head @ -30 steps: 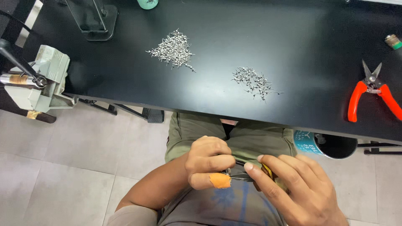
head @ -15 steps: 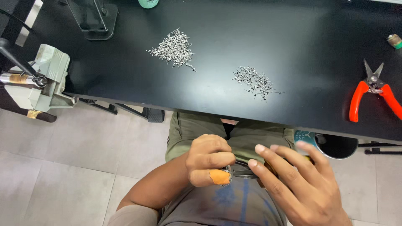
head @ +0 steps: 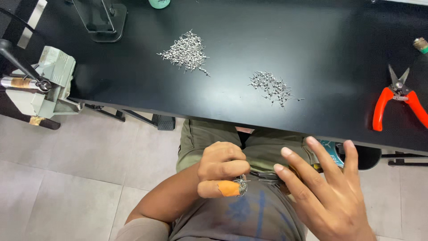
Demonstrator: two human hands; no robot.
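My left hand (head: 220,167) is curled in my lap below the table edge, with an orange wrap on one fingertip. It pinches a small metal wire piece (head: 242,185). My right hand (head: 330,201) is beside it with the fingers stretched out and apart. It keeps small dark pliers (head: 265,176) under the palm, with a bit of yellow handle showing. The jaws point at the metal piece. On the black table (head: 312,44) lie two heaps of small metal pieces, a larger heap (head: 185,50) and a smaller heap (head: 272,86).
Red-handled snips (head: 397,96) lie at the table's right side, with a small spool (head: 420,44) behind them. A grey bench vise (head: 42,82) is clamped at the left edge. A dark stand base (head: 100,20) sits at the back left. Grey floor tiles lie below.
My right hand's fingers have spread and lifted from a curled hold around the pliers. The left hand has stayed in place with the metal piece.
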